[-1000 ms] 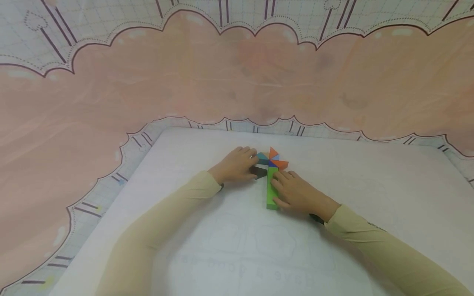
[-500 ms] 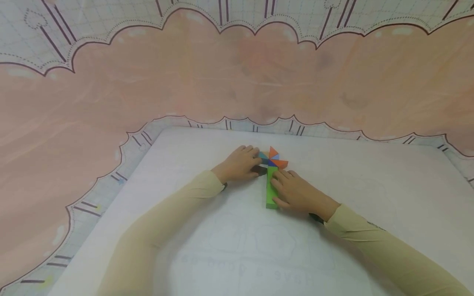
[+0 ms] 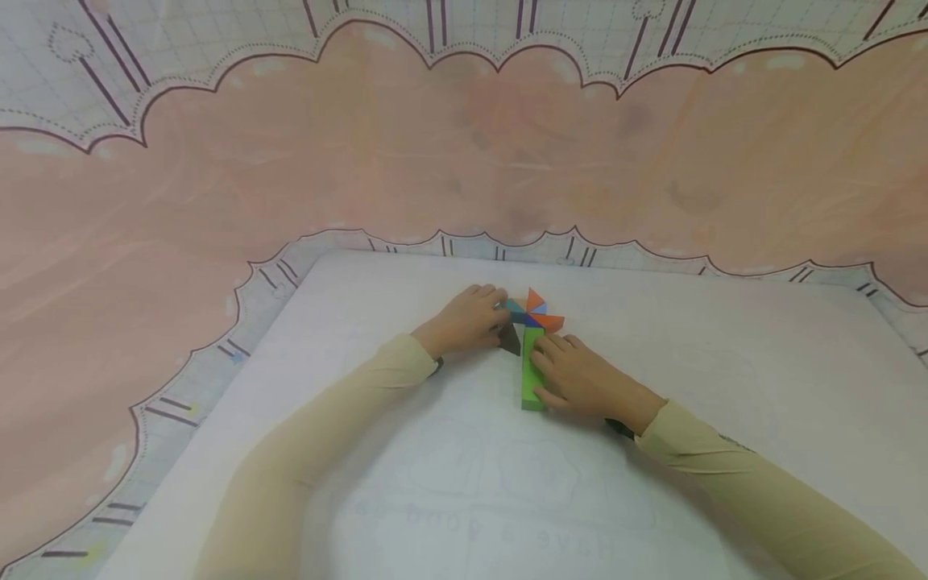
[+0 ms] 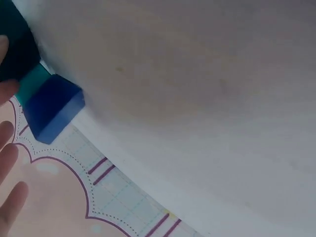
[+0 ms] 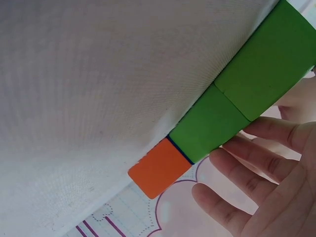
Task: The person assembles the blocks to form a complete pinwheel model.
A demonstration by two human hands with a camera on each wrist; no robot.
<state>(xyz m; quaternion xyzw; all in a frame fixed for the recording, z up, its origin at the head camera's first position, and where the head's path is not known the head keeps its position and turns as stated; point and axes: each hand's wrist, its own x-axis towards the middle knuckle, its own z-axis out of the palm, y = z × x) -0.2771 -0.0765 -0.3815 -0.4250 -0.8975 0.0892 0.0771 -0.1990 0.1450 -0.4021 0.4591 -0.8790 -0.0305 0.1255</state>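
My left hand (image 3: pixel 467 320) holds a dark, sharp-cornered block (image 3: pixel 511 341) just left of a pinwheel of coloured triangular blocks. Its fingertips rest on the dark block (image 4: pixel 19 47) in the left wrist view, with a teal block (image 4: pixel 34 83) and a blue block (image 4: pixel 53 108) beyond. Below the pinwheel runs a green bar (image 3: pixel 532 374). My right hand (image 3: pixel 580 372) lies along its right side, fingertips touching it. Up close the bar is two green blocks (image 5: pixel 210 123) end to end, with an orange block (image 5: pixel 160 168) past the far one.
The pinwheel has an upper orange triangle (image 3: pixel 536 300), a light blue piece (image 3: pixel 540 308) and a right orange triangle (image 3: pixel 551 321). All lie on a white tabletop (image 3: pixel 406 483). A pink patterned cloth (image 3: pixel 464 145) hangs behind the table.
The dark block at my left hand has turned, its point now facing down toward me. The left hand has shifted slightly right. My right hand and the green bar stay put.
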